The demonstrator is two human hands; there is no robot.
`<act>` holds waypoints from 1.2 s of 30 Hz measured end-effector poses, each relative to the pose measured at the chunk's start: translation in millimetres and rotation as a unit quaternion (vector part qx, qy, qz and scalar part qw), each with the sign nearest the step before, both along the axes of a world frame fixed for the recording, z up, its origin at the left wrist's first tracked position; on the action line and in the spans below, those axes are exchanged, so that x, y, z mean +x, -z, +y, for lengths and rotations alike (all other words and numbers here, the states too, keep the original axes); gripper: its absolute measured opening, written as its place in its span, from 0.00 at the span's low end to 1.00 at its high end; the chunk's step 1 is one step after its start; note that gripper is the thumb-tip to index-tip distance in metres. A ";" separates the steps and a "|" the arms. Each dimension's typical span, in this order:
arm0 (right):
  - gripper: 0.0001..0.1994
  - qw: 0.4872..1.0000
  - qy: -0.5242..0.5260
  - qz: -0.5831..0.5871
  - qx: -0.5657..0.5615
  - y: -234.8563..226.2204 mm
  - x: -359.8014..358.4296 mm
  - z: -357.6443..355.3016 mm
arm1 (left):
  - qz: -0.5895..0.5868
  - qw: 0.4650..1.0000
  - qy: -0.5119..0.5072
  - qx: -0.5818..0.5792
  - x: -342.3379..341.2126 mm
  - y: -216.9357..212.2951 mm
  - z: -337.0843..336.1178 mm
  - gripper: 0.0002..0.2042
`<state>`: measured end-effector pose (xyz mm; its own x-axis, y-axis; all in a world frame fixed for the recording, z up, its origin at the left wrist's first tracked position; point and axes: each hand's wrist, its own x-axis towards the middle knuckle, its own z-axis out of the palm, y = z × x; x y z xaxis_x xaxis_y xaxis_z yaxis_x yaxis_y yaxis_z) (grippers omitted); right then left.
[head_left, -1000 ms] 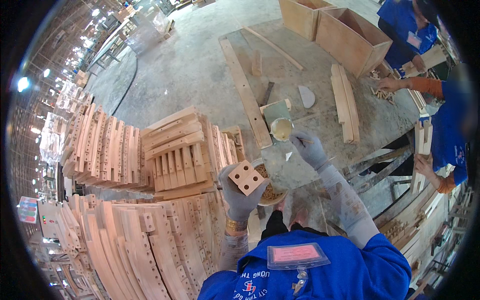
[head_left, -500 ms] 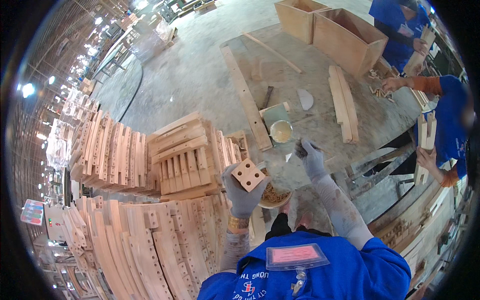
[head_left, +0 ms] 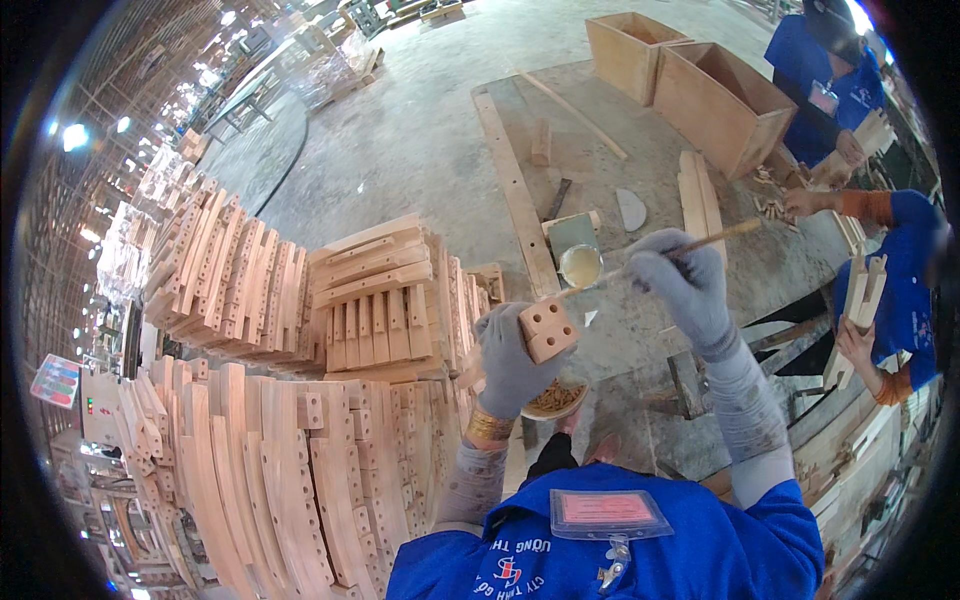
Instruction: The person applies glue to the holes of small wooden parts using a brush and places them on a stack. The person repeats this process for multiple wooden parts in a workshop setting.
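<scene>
Wooden block [head_left: 548,330], pale, end face drilled with several holes, is held up in front of the chest in the left hand [head_left: 510,360], gloved fingers wrapped round its body below the drilled face. Right hand [head_left: 685,290], also gloved, is closed in a pinch on a thin stick [head_left: 660,256] whose tip points at the holes. Block looks solid, stiff and light enough for one hand; sawn faces and fabric glove should grip well, so slip risk seems low. Best hold is round the plain sides, clear of the drilled end. Stick is slender and could likely snap if levered, so hold mid-shaft with light pressure. Small cup [head_left: 580,265] of pale liquid sits on the worktop [head_left: 620,150] just beyond the block; bowl [head_left: 555,400] of dowels below the left hand.
</scene>
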<state>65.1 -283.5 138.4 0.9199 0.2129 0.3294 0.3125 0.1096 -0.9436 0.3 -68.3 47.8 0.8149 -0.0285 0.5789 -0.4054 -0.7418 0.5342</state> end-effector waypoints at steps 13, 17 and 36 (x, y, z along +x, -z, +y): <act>0.05 0.920 -0.080 -0.311 -0.226 -50.4 -21.6 15.8 | -0.028 0.999 0.040 0.008 -6.0 -27.0 -13.8 0.32; 0.06 0.907 -0.079 -0.339 -0.237 -51.7 -23.1 19.6 | -0.029 0.999 0.041 0.010 -6.8 -26.7 -14.1 0.32; 0.06 0.962 0.015 -0.152 -0.225 -60.4 -29.2 7.3 | -0.014 0.997 0.061 -0.034 -13.7 -35.8 -11.3 0.32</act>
